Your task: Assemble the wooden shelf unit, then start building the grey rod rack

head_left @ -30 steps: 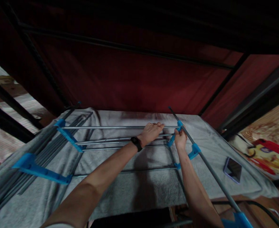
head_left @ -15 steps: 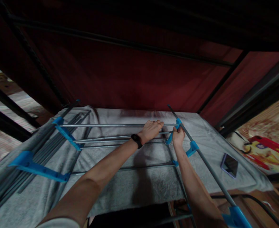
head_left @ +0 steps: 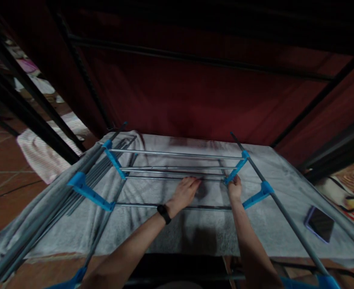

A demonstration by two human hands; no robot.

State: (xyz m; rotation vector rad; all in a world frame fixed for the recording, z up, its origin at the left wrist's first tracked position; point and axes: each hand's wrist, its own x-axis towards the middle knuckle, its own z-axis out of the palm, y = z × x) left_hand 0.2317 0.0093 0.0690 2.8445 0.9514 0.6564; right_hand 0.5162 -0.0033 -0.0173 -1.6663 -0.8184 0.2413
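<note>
A rack frame of grey metal tubes (head_left: 177,154) joined by blue plastic brackets (head_left: 114,162) lies across the bed-like surface. My left hand (head_left: 183,194), with a black band on its wrist, is at the lower back crossbar (head_left: 152,178), its fingers curled over it. My right hand (head_left: 234,188) is closed at the lower end of the right back bracket (head_left: 236,169), where the crossbar meets a side tube. Its fingertips are partly hidden behind the joint. A front bracket (head_left: 256,195) sits just right of my right wrist.
Loose grey tubes (head_left: 86,182) lie bundled on the left of the grey cloth (head_left: 161,237). A phone (head_left: 320,224) rests on the right. Behind stands a dark red panel (head_left: 177,96) with black bars. A striped cloth (head_left: 44,154) hangs at the left above a tiled floor.
My left hand has moved from the upper crossbars down to the lower one. My right hand has slid down the bracket to its lower end. The view has shifted left.
</note>
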